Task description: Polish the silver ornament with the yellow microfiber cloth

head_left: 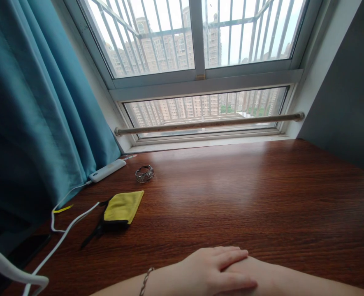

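Observation:
At the bottom of the head view, my left hand (214, 269) lies flat over my right wrist area, with its fingers stretched out and the thumb side toward me. A twisted bracelet (145, 281) circles my left wrist. My right forearm (274, 273) comes in from the right; the fingers of my right hand are hidden under the left one. Nearest to the hands lies a small yellow pouch (124, 207) with a black edge and a black cord, apart from both. Beyond it rests a silver openwork bangle (144, 174).
A white oblong device (107, 170) with a thin cable lies by the blue curtain (42, 90). A thicker white cable (67, 232) crosses the left side of the brown wooden table (246, 197). A dark flat object (30, 248) sits at left. A barred window (197, 78) is behind.

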Available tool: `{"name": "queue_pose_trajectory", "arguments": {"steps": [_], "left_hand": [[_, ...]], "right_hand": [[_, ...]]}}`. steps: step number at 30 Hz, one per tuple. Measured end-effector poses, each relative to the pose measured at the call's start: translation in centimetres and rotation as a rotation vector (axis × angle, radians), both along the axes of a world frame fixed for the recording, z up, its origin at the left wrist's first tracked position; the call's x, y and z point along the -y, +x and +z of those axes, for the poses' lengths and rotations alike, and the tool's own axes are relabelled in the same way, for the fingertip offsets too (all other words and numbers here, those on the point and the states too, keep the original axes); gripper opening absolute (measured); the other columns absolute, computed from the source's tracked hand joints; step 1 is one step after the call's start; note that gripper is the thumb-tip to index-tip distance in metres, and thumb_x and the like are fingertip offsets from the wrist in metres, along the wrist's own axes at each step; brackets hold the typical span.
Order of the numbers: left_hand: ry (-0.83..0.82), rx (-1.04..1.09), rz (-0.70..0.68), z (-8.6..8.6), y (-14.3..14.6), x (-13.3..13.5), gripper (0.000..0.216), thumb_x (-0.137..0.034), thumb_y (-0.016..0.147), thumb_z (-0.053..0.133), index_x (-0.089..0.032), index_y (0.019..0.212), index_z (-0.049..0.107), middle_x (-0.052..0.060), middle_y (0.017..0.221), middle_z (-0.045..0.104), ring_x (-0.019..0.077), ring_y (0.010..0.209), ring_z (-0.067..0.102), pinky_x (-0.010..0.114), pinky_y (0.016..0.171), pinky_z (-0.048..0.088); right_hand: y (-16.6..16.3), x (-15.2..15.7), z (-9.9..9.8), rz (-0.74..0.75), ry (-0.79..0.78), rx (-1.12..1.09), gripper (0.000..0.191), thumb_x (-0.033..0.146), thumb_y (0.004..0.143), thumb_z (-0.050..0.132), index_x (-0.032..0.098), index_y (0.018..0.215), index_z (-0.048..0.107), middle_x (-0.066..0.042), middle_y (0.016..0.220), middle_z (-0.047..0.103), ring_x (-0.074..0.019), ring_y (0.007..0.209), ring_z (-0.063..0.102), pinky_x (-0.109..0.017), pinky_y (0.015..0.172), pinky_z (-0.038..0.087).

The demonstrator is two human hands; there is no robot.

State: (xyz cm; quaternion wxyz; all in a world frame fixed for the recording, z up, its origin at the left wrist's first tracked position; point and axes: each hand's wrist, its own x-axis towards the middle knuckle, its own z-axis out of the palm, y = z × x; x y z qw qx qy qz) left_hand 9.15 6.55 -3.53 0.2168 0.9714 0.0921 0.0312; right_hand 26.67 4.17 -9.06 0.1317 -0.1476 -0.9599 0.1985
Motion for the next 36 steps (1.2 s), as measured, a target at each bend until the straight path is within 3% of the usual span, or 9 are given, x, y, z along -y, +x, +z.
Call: {"name": "queue_pose_trajectory", "arguments": {"steps": [7, 18, 28, 36], "left_hand": [[0.039, 0.024, 0.007, -0.7, -0.2, 0.0, 0.038, -0.032, 0.095, 0.033, -0.021, 0.128, 0.049, 0.011, 0.141, 0.035, 0.0221, 0.128, 0.037, 0.029, 0.106, 0.03], [0.022, 0.039, 0.002, -0.9, -0.4, 0.1, 0.039, -0.03, 0.094, 0.04, -0.022, 0.132, 0.043, 0.01, 0.143, 0.032, 0.0221, 0.128, 0.036, 0.03, 0.107, 0.029], [0.02, 0.029, 0.004, -0.9, -0.3, 0.0, 0.038, -0.031, 0.095, 0.036, -0.023, 0.131, 0.044, 0.009, 0.143, 0.032, 0.0207, 0.128, 0.037, 0.027, 0.107, 0.029], [0.011, 0.027, 0.018, -0.6, -0.2, 0.1, 0.037, -0.032, 0.095, 0.037, -0.023, 0.129, 0.047, 0.009, 0.142, 0.034, 0.021, 0.126, 0.039, 0.028, 0.106, 0.031]], "right_hand": [[0.3, 0.3, 1.4, -0.011, -0.042, -0.028, 0.029, 0.036, 0.089, 0.046, 0.02, 0.112, 0.055, -0.009, 0.12, 0.051, -0.0191, 0.104, 0.052, -0.041, 0.089, 0.044], [-0.3, -0.9, -2.7, 0.014, -0.052, 0.027, 0.027, 0.036, 0.089, 0.047, 0.016, 0.102, 0.059, -0.008, 0.104, 0.06, -0.0161, 0.092, 0.058, -0.036, 0.082, 0.048], [0.3, 0.4, 1.5, -0.019, -0.072, -0.012, 0.03, 0.038, 0.089, 0.046, 0.02, 0.111, 0.055, -0.009, 0.119, 0.053, -0.0192, 0.103, 0.053, -0.041, 0.089, 0.044], [0.0, 0.4, 2.3, -0.017, -0.073, -0.028, 0.03, 0.037, 0.089, 0.046, 0.019, 0.111, 0.055, -0.009, 0.119, 0.053, -0.0192, 0.103, 0.053, -0.041, 0.089, 0.044]]}}
